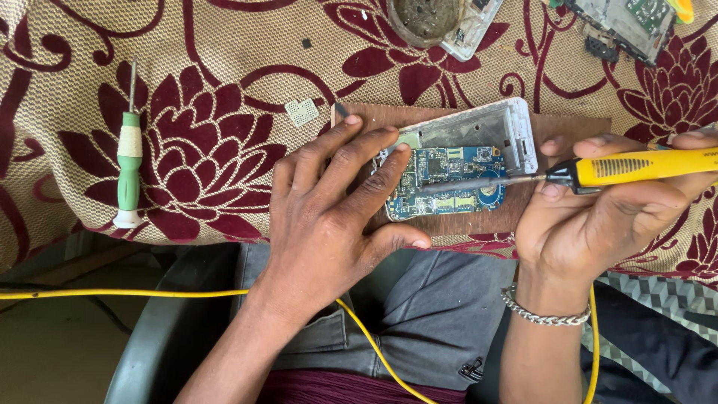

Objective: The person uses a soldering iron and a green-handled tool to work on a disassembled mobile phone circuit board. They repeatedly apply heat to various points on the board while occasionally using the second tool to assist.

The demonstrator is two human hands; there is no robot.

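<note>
An opened phone point(479, 127) with a silver frame and a bare blue circuit board point(449, 183) lies on a brown wooden board point(568, 127). My left hand point(329, 209) rests on the phone's left end, fingertips pressing the board and frame. My right hand point(591, 217) grips a yellow-handled soldering iron point(643, 166). Its metal tip point(464, 185) lies across the circuit board.
A green-handled screwdriver point(129, 161) lies at the left on the cream and maroon flowered cloth point(209, 90). A small metal shield point(301, 111) sits near the phone. A round tin point(424, 16) and other phone parts point(624, 22) lie at the far edge. A yellow cord point(112, 294) crosses my lap.
</note>
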